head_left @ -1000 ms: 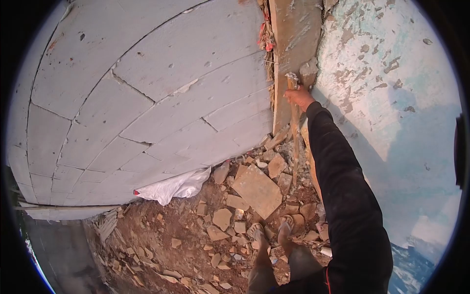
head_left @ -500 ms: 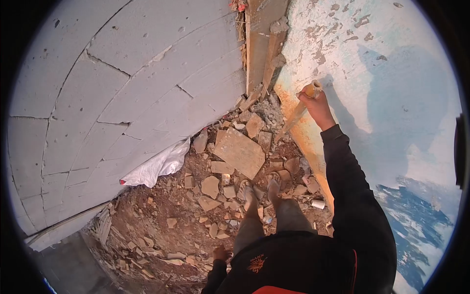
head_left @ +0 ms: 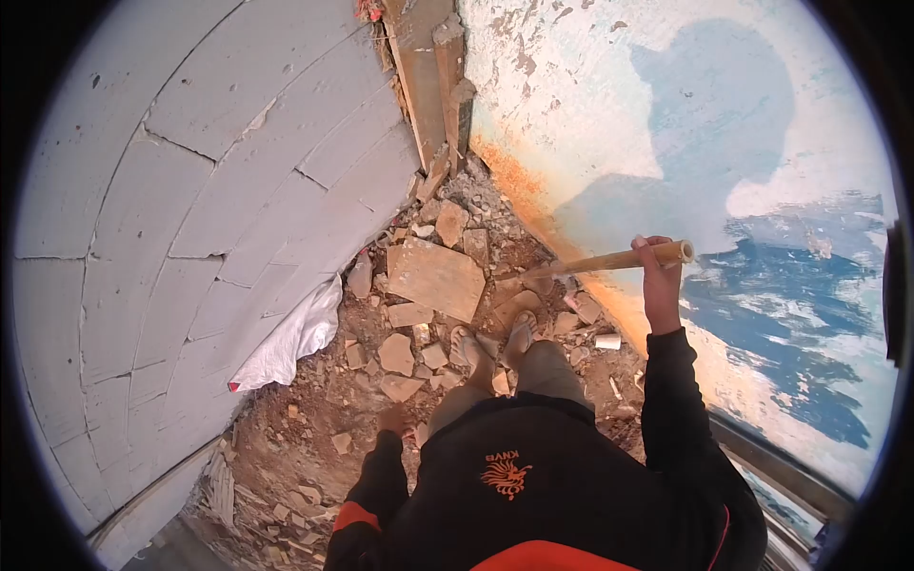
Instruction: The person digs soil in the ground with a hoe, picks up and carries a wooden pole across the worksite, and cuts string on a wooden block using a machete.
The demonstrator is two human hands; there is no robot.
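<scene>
In the head view, the right hand [head_left: 661, 276] is closed around the bamboo pole [head_left: 614, 262] near its open end, beside the painted wall [head_left: 581, 124], while the left hand [head_left: 392, 419] hangs above the rubble [head_left: 400, 354], its opening impossible to tell.

The right hand [head_left: 659, 285] grips 1 bamboo pole [head_left: 605, 263] just short of its hollow end, with the shaft slanting from the grip towards the rubble [head_left: 314, 433], beside the painted wall [head_left: 762, 314]. Below the grip and to its left lies 1 small white cylinder [head_left: 607, 341]; farther left are 2 sandalled feet [head_left: 493, 347], 1 large flat slab [head_left: 435, 279] and the lowered left hand [head_left: 391, 419].
</scene>
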